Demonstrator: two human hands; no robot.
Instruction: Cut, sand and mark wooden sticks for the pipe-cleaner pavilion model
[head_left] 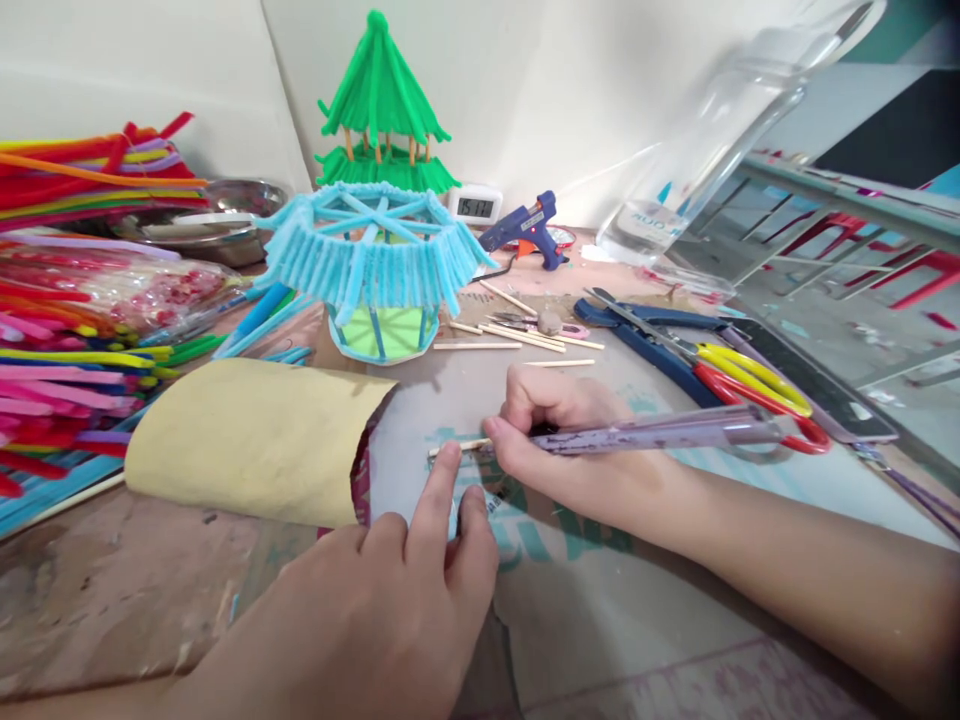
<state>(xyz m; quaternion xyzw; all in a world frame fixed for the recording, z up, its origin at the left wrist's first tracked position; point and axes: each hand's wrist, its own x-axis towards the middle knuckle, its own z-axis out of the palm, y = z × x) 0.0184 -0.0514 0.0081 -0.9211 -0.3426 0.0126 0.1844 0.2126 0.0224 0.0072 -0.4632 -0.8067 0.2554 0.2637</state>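
In the head view my right hand (559, 425) is closed around a translucent purple pen (667, 431). The pen's tip is hidden by the fingers, close to a short thin wooden stick (471, 444) lying on a whitish plastic sheet (420, 400). With its index finger stretched out, my left hand (375, 600) presses that stick down; its thumb rests just to the right, and the other fingers are partly curled. Beyond the right hand lie several loose wooden sticks (521, 338). A light-blue pipe-cleaner roofed model (375, 250) stands behind my hands.
A curled yellowish paper (247, 435) lies left. Pipe cleaners (67, 390) fill the far left. A green tiered roof (382, 90), digital clock (476, 205) and glue gun (529, 230) are behind. Right are blue pliers (652, 345), scissors (750, 380), a phone (810, 380) and clear bottle (705, 150).
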